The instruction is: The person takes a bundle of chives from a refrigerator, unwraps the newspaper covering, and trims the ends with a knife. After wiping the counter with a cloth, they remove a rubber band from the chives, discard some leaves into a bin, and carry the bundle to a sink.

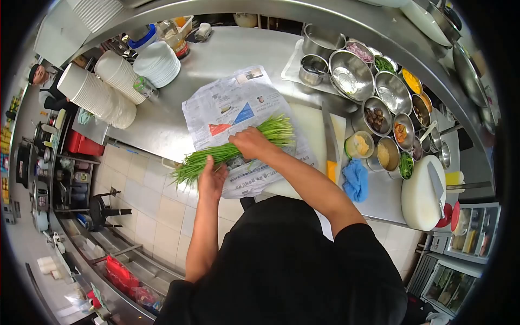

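Both hands on a bundle of green chives laid across newspaper at the near edge of the steel surface.

The right hand [250,143] has its fingers curled down over the middle of the chive bundle [233,149], pressing it to the newspaper [238,105]; the left hand [212,179] lies flatter, fingers loosely bent against the cut ends, which hang past the surface's near edge. I judge the risk to be there: the stalks are thin, smooth and slippery, so a loose hold could let some slide off onto the tiled floor, or the thin, creased paper could shift beneath them. A long-bladed cleaver [329,138] with a yellow handle rests on the pale cutting board [309,122] just right of the bundle, close to the right forearm. Beyond it stand round, shiny metal bowls [352,76]; a soft blue cloth [356,180] lies at the near edge.
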A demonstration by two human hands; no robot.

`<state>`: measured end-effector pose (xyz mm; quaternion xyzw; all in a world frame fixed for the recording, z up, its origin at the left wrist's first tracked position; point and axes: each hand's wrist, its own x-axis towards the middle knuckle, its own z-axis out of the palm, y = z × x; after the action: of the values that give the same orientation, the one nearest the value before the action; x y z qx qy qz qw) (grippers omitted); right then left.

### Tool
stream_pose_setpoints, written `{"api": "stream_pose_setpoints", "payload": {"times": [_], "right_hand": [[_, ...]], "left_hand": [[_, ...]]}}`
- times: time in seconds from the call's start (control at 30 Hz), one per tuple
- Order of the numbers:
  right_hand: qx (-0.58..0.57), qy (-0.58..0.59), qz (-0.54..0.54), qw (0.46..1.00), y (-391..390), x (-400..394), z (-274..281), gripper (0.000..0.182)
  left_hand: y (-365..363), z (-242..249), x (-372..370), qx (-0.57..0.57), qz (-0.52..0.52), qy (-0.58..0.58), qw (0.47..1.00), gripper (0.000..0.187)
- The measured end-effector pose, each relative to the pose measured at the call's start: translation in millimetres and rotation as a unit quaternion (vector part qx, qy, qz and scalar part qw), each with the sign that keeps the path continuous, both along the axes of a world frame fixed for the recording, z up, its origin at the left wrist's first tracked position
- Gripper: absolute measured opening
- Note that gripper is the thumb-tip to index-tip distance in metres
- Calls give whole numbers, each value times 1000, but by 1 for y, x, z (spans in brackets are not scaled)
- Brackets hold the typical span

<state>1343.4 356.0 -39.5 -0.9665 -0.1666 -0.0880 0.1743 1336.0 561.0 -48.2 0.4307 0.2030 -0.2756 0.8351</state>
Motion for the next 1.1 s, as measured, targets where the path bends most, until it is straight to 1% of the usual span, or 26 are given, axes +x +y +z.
{"api": "stream_pose_setpoints", "payload": {"times": [0.07,0.1,0.13,0.17,0.2,0.27,0.3,0.37,0.4,0.43,0.47,0.5,0.53,0.57,0.63,0.67,0.73,0.77,0.83,0.87,0.9,0.97,1.0,1.03,1.07,1.1], "right_hand": [[-45,41,7,998,6,4,-5,26],[-41,46,12,998,8,6,-7,26],[-49,48,19,997,8,9,-8,24],[-59,50,25,997,8,10,-10,23],[-59,51,26,997,10,11,-11,23],[-83,96,5,992,10,12,-14,30],[-85,97,2,992,7,8,-13,30],[-73,-23,-3,997,-1,-9,5,48],[-72,-22,-7,997,-6,-19,14,48],[4,-50,-46,998,-13,-31,25,56],[79,-80,-83,990,-22,-43,29,65],[91,-103,-133,981,-34,-58,27,61],[102,-127,-182,970,-47,-75,22,58],[106,-118,-257,953,-63,-96,11,55],[114,-89,-406,902,-84,-144,3,44],[70,-100,-463,878,-92,-167,-8,38],[43,27,-541,839,-96,-203,0,46],[45,25,-547,836,-96,-215,-4,46],[84,116,-616,774,-96,-232,-19,57],[88,114,-623,769,-98,-236,-24,57],[113,94,-608,780,-99,-239,-29,59],[141,72,-599,785,-99,-242,-27,61],[138,44,-605,783,-99,-241,-26,56],[134,16,-610,781,-99,-240,-22,50],[136,14,-614,777,-100,-238,-20,50],[168,5,-588,791,-101,-237,-18,45]], "left_hand": [[2,-16,-23,104,-48,-32,993,39],[1,-24,-35,107,-44,-27,993,39],[-4,-30,-48,170,-91,-135,972,35],[-11,-30,-57,228,-138,-241,933,31],[-18,-30,-63,228,-136,-239,934,31],[-32,-17,-70,339,-166,-338,862,27],[-37,-12,-69,336,-169,-339,862,27],[-47,-3,-63,430,-141,-504,736,31],[-51,1,-59,437,-146,-521,719,42],[-56,8,-55,434,-148,-522,719,42],[-63,15,-50,440,-130,-579,674,47],[-69,20,-44,443,-109,-633,625,53],[-72,13,-36,437,-158,-635,618,72],[-78,14,-30,436,-158,-635,617,72],[-92,16,-18,482,-206,-669,527,101],[-99,14,-12,480,-207,-671,525,101],[-113,7,4,558,-308,-618,461,132],[-120,11,11,555,-310,-622,457,132],[-132,18,25,603,-404,-564,394,143],[-137,16,32,602,-421,-556,390,143],[-139,14,40,599,-423,-561,384,143],[-143,14,47,567,-453,-535,432,140],[-145,11,46,574,-434,-555,417,132],[-146,9,46,572,-437,-560,412,132],[-147,6,47,541,-462,-550,437,128],[-147,3,49,510,-487,-537,463,124]]}}
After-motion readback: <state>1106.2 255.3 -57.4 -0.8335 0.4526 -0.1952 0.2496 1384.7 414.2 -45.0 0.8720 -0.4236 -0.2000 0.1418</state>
